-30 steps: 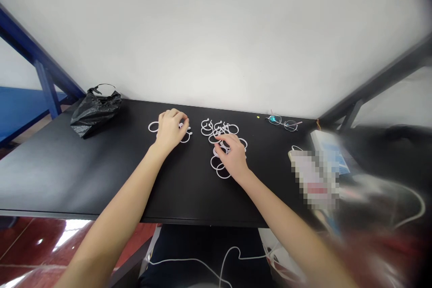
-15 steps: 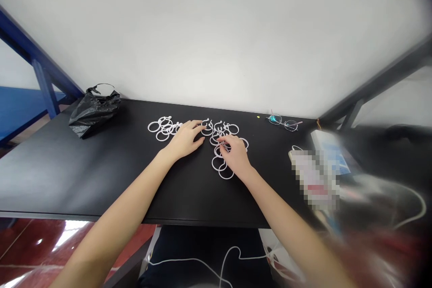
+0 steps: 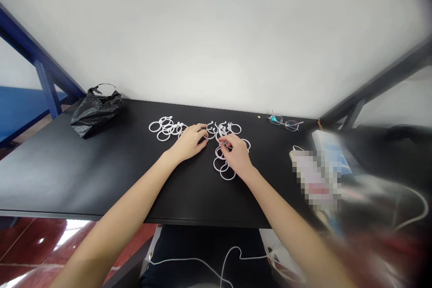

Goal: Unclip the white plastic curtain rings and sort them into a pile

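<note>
Several thin white plastic rings, like shower curtain rings with gaps and small knobbed ends, lie on the black tabletop (image 3: 111,171). My left hand (image 3: 191,142) rests between two groups, its fingertips and thumb at the edge of a white ring (image 3: 212,137). On its left lies a loose group of rings (image 3: 164,137). My right hand (image 3: 237,152) bends over the right-hand cluster (image 3: 228,179), thumb and forefinger pinched on a white ring there. The fingers partly cover what they grip, and this hand hides some of the cluster.
A black plastic bag (image 3: 97,110) stands at the back left. Eyeglasses (image 3: 283,122) lie near the wall, right of the rings. A white box (image 3: 330,150) and a blurred-out item (image 3: 315,180) lie at the right. A white cable (image 3: 189,259) hangs across my lap.
My left hand has shifted slightly right, and the ring at its fingertips has moved right with it, closer to the right-hand cluster. My right hand has barely moved.
</note>
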A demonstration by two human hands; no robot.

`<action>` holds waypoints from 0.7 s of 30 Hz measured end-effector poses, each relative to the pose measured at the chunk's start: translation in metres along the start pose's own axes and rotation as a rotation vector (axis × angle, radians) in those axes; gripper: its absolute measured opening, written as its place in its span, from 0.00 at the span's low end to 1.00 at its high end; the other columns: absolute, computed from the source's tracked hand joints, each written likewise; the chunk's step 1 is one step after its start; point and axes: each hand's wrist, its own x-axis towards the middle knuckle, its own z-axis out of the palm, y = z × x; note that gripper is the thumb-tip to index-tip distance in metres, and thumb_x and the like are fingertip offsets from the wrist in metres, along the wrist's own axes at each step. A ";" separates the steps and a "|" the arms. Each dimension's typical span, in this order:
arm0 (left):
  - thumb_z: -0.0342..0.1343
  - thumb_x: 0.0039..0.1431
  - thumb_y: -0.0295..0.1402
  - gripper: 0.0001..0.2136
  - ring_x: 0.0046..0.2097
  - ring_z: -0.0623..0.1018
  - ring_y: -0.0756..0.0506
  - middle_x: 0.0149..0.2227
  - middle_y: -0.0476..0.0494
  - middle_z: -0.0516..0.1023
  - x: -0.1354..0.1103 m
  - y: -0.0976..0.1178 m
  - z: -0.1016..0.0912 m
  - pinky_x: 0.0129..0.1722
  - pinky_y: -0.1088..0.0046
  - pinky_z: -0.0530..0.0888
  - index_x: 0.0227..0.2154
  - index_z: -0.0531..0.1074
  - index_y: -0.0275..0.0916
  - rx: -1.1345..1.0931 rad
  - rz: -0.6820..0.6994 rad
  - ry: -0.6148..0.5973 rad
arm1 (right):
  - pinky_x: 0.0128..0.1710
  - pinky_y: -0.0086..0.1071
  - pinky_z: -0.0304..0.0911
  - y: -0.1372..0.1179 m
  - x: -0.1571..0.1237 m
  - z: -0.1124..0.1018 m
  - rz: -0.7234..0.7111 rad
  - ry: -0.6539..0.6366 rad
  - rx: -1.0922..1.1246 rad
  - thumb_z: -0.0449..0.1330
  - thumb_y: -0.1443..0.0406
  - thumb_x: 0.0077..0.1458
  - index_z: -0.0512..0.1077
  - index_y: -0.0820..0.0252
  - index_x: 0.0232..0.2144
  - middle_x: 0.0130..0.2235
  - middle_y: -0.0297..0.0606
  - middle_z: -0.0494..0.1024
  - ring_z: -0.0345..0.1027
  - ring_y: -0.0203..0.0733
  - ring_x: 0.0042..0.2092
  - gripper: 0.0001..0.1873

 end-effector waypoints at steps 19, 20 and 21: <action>0.58 0.59 0.40 0.11 0.57 0.73 0.39 0.56 0.34 0.70 0.004 0.018 -0.011 0.54 0.58 0.72 0.29 0.68 0.38 -0.777 -0.121 0.106 | 0.39 0.38 0.73 -0.007 0.007 -0.006 0.246 0.381 0.517 0.66 0.59 0.49 0.74 0.58 0.32 0.32 0.38 0.79 0.75 0.43 0.35 0.10; 0.58 0.58 0.40 0.11 0.56 0.73 0.40 0.56 0.34 0.70 0.005 0.019 -0.011 0.56 0.58 0.71 0.29 0.68 0.37 -0.829 -0.128 0.092 | 0.38 0.38 0.72 -0.007 0.008 -0.006 0.253 0.381 0.523 0.67 0.59 0.49 0.73 0.58 0.31 0.32 0.38 0.79 0.75 0.42 0.35 0.10; 0.59 0.58 0.40 0.11 0.56 0.74 0.40 0.56 0.34 0.70 0.005 0.020 -0.011 0.57 0.57 0.70 0.29 0.68 0.37 -0.880 -0.137 0.076 | 0.38 0.37 0.72 -0.007 0.008 -0.006 0.258 0.381 0.528 0.67 0.58 0.49 0.73 0.58 0.31 0.32 0.38 0.78 0.74 0.42 0.35 0.11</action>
